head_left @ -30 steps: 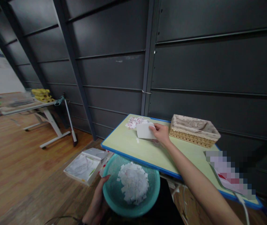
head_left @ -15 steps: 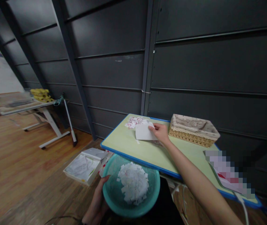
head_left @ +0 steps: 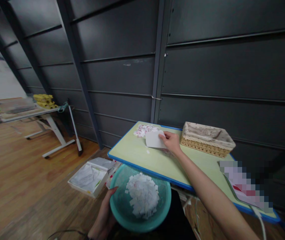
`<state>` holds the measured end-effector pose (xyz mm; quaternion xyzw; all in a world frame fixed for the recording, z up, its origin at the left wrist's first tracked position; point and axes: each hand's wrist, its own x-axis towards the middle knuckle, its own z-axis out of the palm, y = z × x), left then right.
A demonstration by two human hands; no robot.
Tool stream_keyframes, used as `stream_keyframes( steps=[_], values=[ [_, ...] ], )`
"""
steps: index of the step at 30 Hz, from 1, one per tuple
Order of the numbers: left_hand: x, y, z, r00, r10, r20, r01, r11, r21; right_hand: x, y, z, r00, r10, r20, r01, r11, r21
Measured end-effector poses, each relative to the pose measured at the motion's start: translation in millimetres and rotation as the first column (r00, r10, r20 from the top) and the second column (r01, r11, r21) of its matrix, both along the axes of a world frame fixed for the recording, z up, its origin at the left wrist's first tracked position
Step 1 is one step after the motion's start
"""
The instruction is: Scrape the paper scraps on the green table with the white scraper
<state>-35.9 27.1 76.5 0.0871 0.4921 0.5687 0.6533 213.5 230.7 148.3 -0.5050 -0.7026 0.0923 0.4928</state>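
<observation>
My right hand (head_left: pixel 170 140) pinches a white card (head_left: pixel 154 139) by its right edge, tilted just above the pale green tabletop (head_left: pixel 127 150). Behind the card lies a spread of small paper pieces (head_left: pixel 144 130), white with reddish marks. One loose white scrap (head_left: pixel 148 152) sits in front of the card. My left hand (head_left: pixel 108 203) grips the left rim of a teal plastic colander (head_left: pixel 166 208), held below the table's front edge. White paper pieces (head_left: pixel 144 196) are heaped inside it. The fingers under the colander are hidden.
A lined wicker basket (head_left: pixel 207 140) stands at the table's back right. A blurred flat object (head_left: pixel 245 186) lies at the right end, with a white cable (head_left: pixel 260 221) below. An open white box (head_left: pixel 89 178) is left of the colander. Farther left are another table (head_left: pixel 53 128) and a long-handled tool (head_left: pixel 74 128).
The card in my right hand has shifted slightly, and the loose scrap in front of it now shows apart from the card. The left hand and colander stay put.
</observation>
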Motion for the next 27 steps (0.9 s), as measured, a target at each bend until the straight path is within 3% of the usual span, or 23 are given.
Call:
stream_keyframes(
  steps=[6, 15, 27],
  values=[
    [2.8, -1.8, 3.6, 1.0, 0.003, -0.03, -0.003, 1.0, 0.003, -0.4, 1.3, -0.4, 0.992, 0.066, -0.105, -0.071, 0.996, -0.048],
    [-2.6, 2.0, -8.6, 1.0, -0.017, 0.008, 0.017, 1.0, 0.017, 0.6, 2.6, 0.2, 0.985, 0.077, -0.151, -0.09, 0.992, -0.083],
    [3.4, -1.3, 2.0, 1.0, 0.008, -0.013, -0.008, 1.0, 0.014, 4.4, 6.9, 0.1, 0.974, 0.106, -0.199, -0.141, 0.974, -0.175]
  ],
)
